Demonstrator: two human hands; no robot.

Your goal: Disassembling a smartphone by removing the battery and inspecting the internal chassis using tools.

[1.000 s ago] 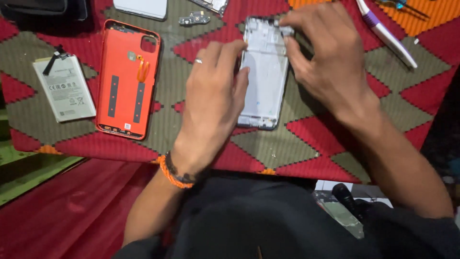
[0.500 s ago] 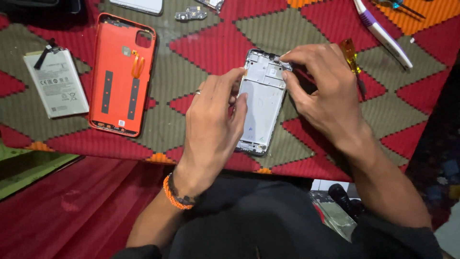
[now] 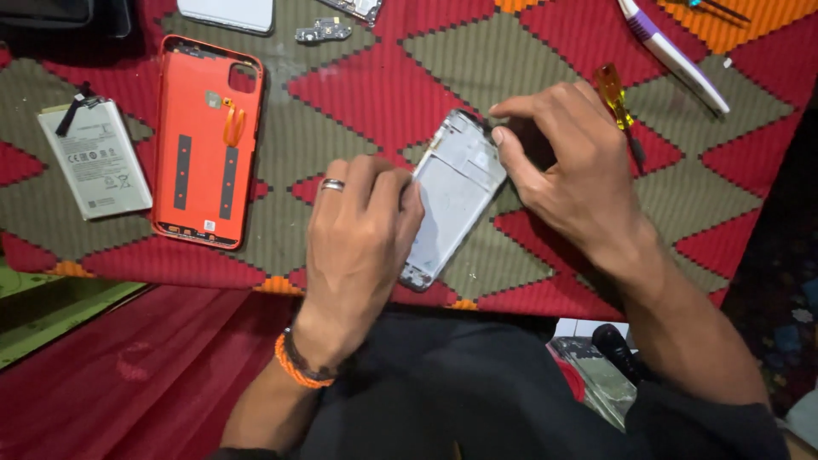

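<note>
Our left hand (image 3: 358, 247) fingers grip the phone frame (image 3: 456, 192) at its left edge; our right hand (image 3: 571, 175) fingers pinch its top corner, with the orange cover (image 3: 204, 140) well apart to the left.

A woven cloth (image 3: 358, 94) in red, olive and orange diamonds covers the work surface. Below its edge lies plain red fabric (image 3: 128, 375), with a green strip (image 3: 51, 315) at the left. Lighting is soft and even.

Both hands (image 3: 358, 238) on phone frame (image 3: 456, 192)
</note>
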